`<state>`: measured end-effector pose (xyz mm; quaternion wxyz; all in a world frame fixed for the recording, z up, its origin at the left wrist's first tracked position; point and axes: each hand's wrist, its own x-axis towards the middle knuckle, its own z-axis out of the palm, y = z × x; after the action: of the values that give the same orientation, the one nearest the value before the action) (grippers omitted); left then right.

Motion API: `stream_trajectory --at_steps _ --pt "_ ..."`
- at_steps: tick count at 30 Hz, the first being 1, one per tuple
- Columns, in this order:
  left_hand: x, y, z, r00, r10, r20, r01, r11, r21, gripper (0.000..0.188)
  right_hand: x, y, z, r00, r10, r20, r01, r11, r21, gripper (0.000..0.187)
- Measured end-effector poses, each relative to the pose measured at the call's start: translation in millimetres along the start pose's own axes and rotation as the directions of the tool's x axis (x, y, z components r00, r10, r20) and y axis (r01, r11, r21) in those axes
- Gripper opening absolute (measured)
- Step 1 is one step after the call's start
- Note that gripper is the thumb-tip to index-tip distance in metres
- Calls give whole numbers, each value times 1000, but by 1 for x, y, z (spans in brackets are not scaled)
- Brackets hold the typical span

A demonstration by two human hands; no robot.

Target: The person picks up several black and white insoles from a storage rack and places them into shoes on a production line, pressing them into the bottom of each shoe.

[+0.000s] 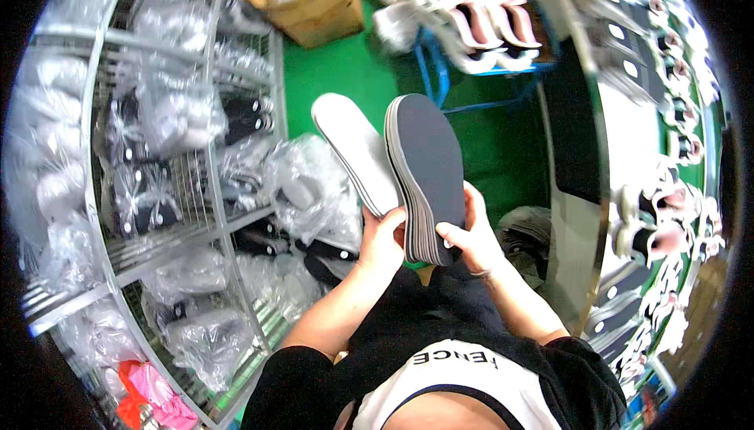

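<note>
In front of my body I hold up two groups of shoe insoles. My left hand (382, 240) is closed round the heel end of a thin stack of white insoles (357, 147), which tilts to the left. My right hand (477, 235) grips a thicker stack of insoles (430, 171), its top one dark grey and its layered edges grey and light. The right thumb presses on the top insole near the heel, while the fingers wrap behind the right edge. My left fingertips reach the left side of this thick stack and are partly hidden there.
Metal wire shelves (212, 171) with plastic-bagged insoles fill the left. A cardboard box (326, 10) stands at the back. White shoes (479, 18) sit on a blue-framed stand (440, 76). On the right is a long bench (577, 257) beside rows of shoes (679, 116). The floor (314, 76) is green.
</note>
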<state>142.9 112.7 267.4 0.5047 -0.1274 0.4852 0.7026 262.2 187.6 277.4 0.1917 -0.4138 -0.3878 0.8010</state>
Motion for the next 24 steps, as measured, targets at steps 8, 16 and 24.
stream_trajectory --at_steps 8,16,24 --pt "-29 -66 112 985 90 148 -113 981 156 53 -60 -64 -85 995 88 35 -93 840 535 46" --pt "-40 -91 191 896 33 442 -203 916 345 62 -103 -91 -139 987 -88 -137 153 786 599 51" --pt "10 -64 266 62 196 979 -916 401 -23 52 -199 -131 -158 828 -265 -494 490 770 409 66"
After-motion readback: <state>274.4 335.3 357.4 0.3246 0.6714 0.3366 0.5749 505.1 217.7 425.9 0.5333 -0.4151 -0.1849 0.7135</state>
